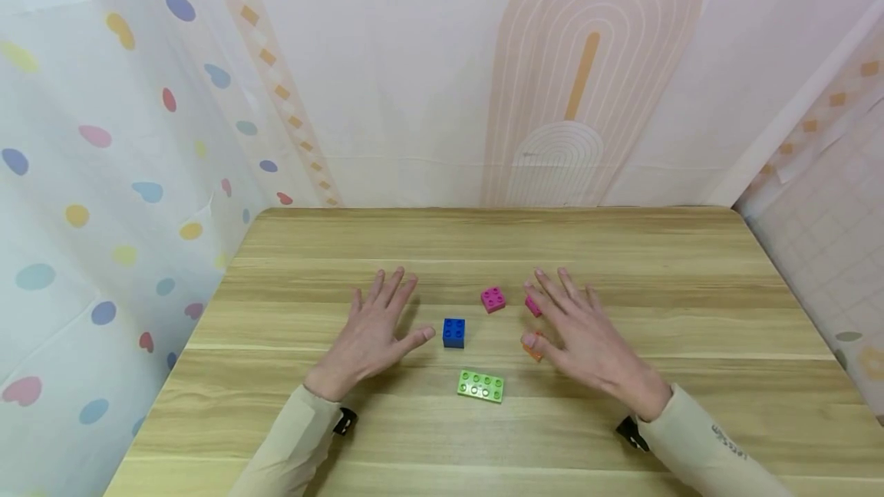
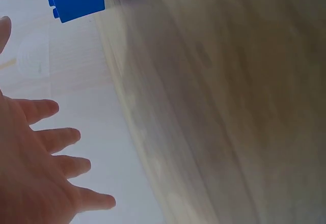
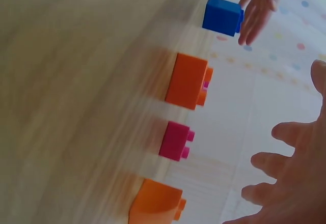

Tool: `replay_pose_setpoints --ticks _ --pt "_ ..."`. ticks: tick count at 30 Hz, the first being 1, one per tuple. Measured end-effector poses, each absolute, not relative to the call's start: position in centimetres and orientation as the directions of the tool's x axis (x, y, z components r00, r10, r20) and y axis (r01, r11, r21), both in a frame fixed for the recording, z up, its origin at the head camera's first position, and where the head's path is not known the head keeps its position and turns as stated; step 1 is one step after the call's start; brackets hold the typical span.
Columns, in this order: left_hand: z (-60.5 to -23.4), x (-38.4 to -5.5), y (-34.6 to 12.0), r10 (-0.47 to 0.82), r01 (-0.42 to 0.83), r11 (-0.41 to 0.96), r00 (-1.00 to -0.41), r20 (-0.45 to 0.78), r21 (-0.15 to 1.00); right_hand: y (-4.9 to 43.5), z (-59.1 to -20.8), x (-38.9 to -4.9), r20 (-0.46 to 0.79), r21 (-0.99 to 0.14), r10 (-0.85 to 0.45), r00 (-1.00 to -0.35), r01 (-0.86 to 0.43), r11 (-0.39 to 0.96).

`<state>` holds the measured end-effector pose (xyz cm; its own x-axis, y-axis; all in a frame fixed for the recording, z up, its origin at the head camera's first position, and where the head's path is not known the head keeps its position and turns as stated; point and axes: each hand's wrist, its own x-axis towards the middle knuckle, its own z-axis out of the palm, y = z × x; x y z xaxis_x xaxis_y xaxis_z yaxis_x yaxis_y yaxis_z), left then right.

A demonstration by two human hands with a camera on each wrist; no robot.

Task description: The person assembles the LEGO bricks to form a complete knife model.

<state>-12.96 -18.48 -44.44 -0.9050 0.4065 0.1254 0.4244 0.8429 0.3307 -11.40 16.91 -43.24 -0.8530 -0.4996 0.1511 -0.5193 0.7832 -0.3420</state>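
Observation:
My left hand (image 1: 373, 340) is spread over the left part of the table, its thumb pointing at a blue brick (image 1: 453, 334) with four... studs on top. Likewise spread, my right hand (image 1: 583, 336) overlaps an orange brick (image 1: 535, 356) and a small pink brick (image 1: 532, 307) in the head view. Neither hand holds anything. Between the hands lie another pink brick (image 1: 493, 300) and, nearer me, a long light green brick (image 1: 481, 386). The right wrist view shows a second orange brick (image 3: 155, 203), which the right hand hides in the head view.
The bricks stand on a wood-grain table (image 1: 428, 436). A pale patterned curtain (image 1: 414, 83) hangs along its far edge, and a dotted curtain (image 1: 138, 251) runs along the left side. Black straps (image 1: 346, 421) show at the cuffs of both beige sleeves (image 1: 293, 436).

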Motion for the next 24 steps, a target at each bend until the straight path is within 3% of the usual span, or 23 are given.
replay_pose_setpoints --ticks 15,24 --pt "-44.4 -12.9 -18.0 0.513 0.522 0.767 -0.848 0.131 0.373 15.1 -43.7 -10.2 0.208 -0.252 -0.63 -0.748 -0.663 0.705" --pt "-44.4 -12.8 -17.5 0.544 0.541 0.75 -0.832 0.11 0.381 13.8 -43.9 -9.7 0.139 -0.191 -0.718 -0.682 -0.73 0.656"
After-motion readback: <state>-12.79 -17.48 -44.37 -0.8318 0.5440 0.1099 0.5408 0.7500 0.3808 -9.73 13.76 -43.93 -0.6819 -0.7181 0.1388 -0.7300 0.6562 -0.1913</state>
